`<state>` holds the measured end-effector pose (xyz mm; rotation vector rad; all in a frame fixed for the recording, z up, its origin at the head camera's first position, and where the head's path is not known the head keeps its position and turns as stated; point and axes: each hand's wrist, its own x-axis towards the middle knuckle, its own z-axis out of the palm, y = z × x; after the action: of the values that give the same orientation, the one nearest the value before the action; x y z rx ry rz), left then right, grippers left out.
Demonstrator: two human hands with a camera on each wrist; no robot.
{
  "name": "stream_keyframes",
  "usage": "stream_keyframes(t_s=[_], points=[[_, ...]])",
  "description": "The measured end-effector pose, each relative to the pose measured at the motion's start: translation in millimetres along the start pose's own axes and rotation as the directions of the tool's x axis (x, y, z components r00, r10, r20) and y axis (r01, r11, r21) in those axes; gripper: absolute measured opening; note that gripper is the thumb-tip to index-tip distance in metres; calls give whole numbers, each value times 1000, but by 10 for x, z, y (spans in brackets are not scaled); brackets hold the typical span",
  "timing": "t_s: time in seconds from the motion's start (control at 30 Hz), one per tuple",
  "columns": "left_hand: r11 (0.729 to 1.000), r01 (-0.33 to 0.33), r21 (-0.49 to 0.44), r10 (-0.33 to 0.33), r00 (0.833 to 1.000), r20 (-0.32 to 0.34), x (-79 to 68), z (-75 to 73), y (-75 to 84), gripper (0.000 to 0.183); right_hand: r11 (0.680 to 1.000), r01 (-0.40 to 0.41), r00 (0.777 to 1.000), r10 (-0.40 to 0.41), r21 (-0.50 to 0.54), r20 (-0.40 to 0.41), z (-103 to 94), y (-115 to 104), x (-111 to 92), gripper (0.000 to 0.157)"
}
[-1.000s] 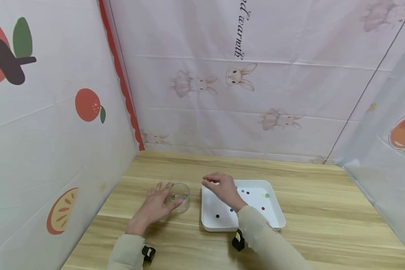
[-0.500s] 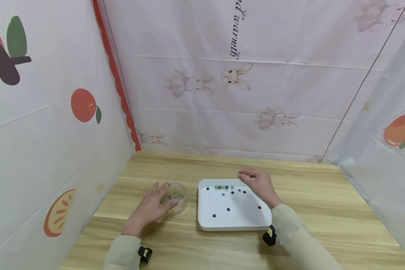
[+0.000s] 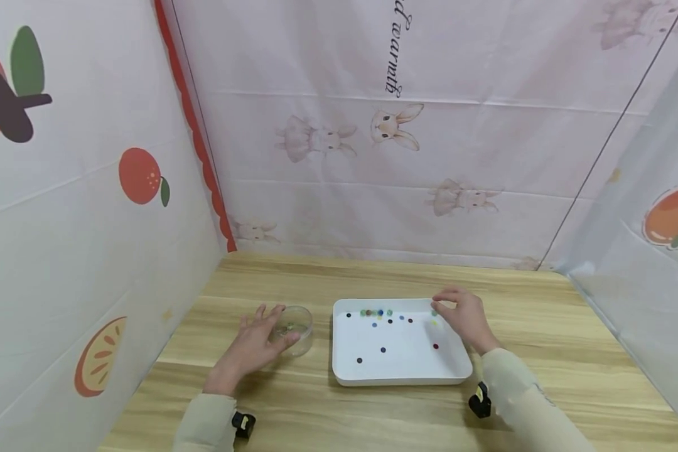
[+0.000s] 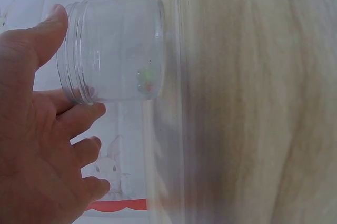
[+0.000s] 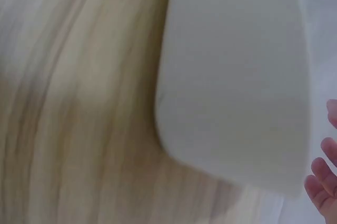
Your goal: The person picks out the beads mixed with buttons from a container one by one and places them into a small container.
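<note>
My left hand (image 3: 252, 349) holds a clear round jar (image 3: 301, 339) on the table, thumb on one side of its rim and fingers on the other. In the left wrist view, a few small green and red beads (image 4: 143, 80) lie at the jar's bottom. My right hand (image 3: 468, 317) is over the far right corner of a white tray (image 3: 395, 381), thumb and forefinger close together. Their tips are right at a greenish bead (image 3: 434, 312); I cannot tell whether they pinch it. The right wrist view shows only several curled fingertips (image 5: 322, 179) beside the tray's outer wall.
Several beads line the tray's far side, among them a blue bead (image 3: 380, 312). Scattered on its floor are a red bead (image 3: 435, 346) and dark beads (image 3: 383, 350). The wooden table (image 3: 294, 414) meets printed cloth walls (image 3: 339, 207) at the back and sides.
My right hand has moved right, from above the tray's far left part to its far right corner, lowering at the end. The left hand keeps holding the jar in place.
</note>
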<state>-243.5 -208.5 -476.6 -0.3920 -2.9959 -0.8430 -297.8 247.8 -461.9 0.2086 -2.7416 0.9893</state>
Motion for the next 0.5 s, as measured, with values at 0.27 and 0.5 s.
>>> stream_keyframes(t_s=[0.27,0.5], points=[[1000,-1,-16,1,1000,0,17,-8,12,89,998,28,999,-27,-50,26,51,123,24,19],[1000,6,-27,-5,1000,9,14,6,3,89,997,40,998,-37,-72,47,135,160,37,17]])
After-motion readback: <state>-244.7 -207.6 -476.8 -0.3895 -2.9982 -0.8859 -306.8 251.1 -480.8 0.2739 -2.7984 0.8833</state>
